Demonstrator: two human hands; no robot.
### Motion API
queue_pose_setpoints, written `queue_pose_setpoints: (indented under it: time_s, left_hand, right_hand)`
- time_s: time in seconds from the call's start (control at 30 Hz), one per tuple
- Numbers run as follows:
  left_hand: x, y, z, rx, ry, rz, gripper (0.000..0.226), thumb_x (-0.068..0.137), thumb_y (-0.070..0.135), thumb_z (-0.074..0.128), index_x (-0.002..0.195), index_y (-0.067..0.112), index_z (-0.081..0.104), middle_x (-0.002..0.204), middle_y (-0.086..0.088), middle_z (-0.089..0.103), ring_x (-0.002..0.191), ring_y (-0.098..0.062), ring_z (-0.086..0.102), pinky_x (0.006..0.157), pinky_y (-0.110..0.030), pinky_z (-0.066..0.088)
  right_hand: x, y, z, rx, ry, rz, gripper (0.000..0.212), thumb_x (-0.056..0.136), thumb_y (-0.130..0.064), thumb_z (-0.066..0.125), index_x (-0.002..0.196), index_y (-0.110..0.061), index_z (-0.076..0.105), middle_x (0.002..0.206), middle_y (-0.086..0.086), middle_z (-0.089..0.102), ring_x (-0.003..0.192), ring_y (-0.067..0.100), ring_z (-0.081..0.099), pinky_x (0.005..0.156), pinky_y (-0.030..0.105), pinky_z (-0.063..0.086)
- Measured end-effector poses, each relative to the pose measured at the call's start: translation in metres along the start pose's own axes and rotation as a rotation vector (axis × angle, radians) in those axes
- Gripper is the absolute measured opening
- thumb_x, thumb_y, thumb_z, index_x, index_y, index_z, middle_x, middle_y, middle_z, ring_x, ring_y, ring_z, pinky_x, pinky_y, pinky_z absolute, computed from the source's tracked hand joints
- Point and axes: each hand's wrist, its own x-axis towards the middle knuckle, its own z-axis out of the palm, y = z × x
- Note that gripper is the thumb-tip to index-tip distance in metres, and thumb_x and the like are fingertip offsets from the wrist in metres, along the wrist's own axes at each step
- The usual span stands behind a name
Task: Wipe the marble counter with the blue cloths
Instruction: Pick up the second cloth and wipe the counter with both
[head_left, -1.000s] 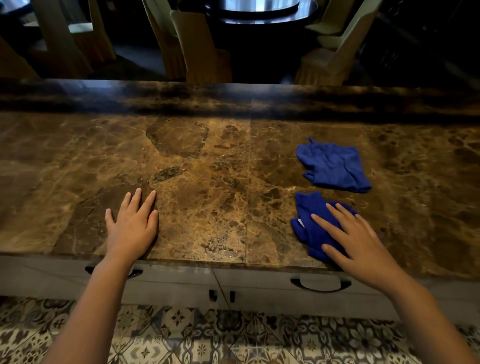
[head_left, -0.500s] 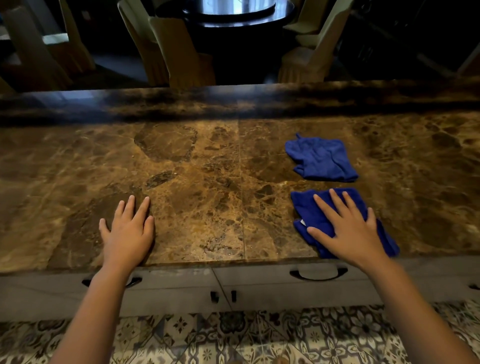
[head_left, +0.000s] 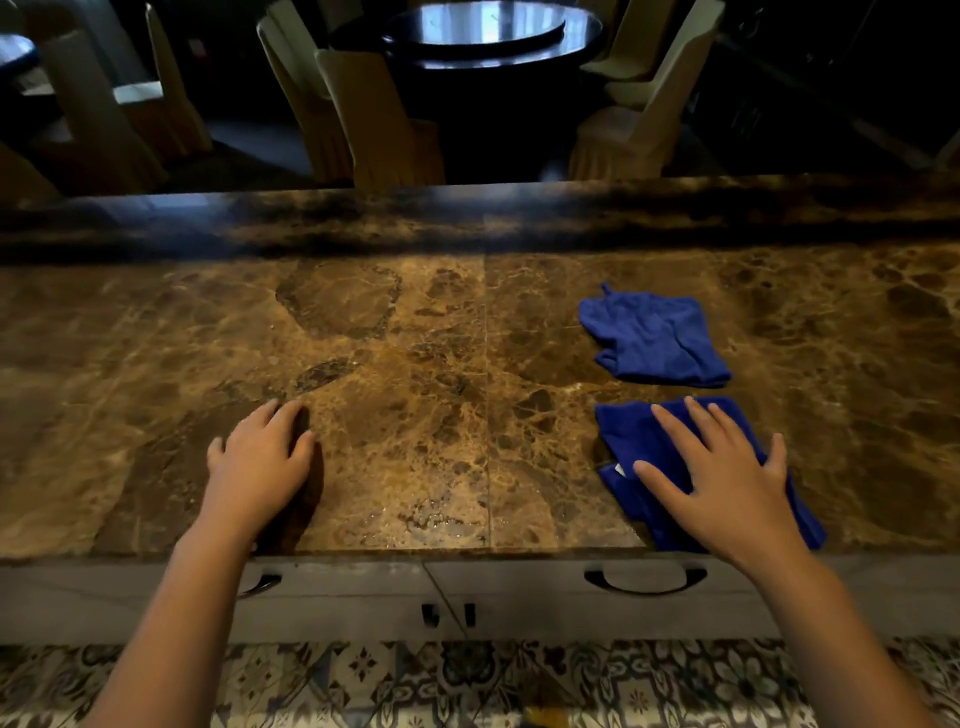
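A brown marble counter (head_left: 415, 389) runs across the view. Two blue cloths lie on its right half. The far blue cloth (head_left: 654, 338) is crumpled and untouched. The near blue cloth (head_left: 631, 439) lies by the front edge, and my right hand (head_left: 722, 478) presses flat on it with fingers spread, hiding its middle. My left hand (head_left: 260, 462) rests palm down on bare marble at the left, fingers slightly curled, holding nothing.
Grey drawers with dark handles (head_left: 644, 579) sit under the counter's front edge. Patterned floor tiles (head_left: 467, 680) lie below. Beyond the raised back ledge stand several tan chairs (head_left: 384, 119) around a dark round table (head_left: 488, 36).
My right hand moved further onto the near cloth, spread flat, and the cloth flattened out to the right. My left hand's fingers curled a little. The head camera shifted.
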Motion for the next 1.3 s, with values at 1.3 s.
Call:
queue_pose_setpoints:
  time_s: [1.3]
  left_hand:
    - [0.048,0.332,0.064,0.194,-0.191,0.731,0.047,0.086,0.029,0.055,0.131,0.022,0.042,0.134,-0.012,0.042,0.123,-0.031,0.037,0.095,-0.046,0.044]
  right_hand:
    - [0.007,0.005,0.015,-0.051,0.046,-0.018,0.061,0.075,-0.061,0.036,0.125,-0.030,0.052,0.133,0.006,0.055,0.123,0.028,0.048,0.097,0.055,0.014]
